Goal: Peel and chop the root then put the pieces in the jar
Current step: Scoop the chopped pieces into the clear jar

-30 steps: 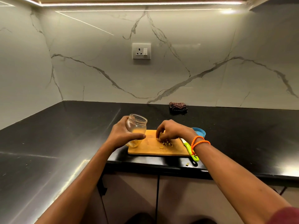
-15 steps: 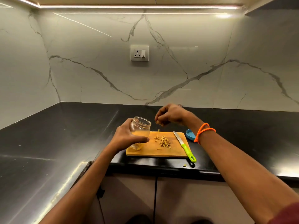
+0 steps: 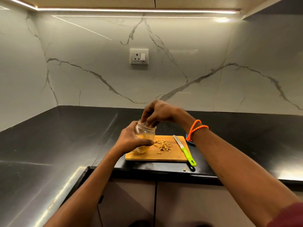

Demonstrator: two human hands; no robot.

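Note:
My left hand (image 3: 131, 140) grips a clear glass jar (image 3: 145, 133) held tilted over the left part of the wooden cutting board (image 3: 173, 155). My right hand (image 3: 158, 113) hovers at the jar's mouth with its fingertips bunched and pointing down into the opening; whether pieces are still pinched between them is hidden. A small heap of chopped yellowish root pieces (image 3: 163, 145) lies in the middle of the board. A knife with a green handle (image 3: 186, 151) rests on the board's right side.
A blue lid (image 3: 191, 141) sits on the black counter behind my right wrist. One stray root piece (image 3: 185, 169) lies near the counter's front edge. A wall socket (image 3: 139, 56) is on the marble backsplash.
My right hand left the heap on the board, rose with bunched fingers and moved left to the jar's mouth. My left hand lifted the jar a little.

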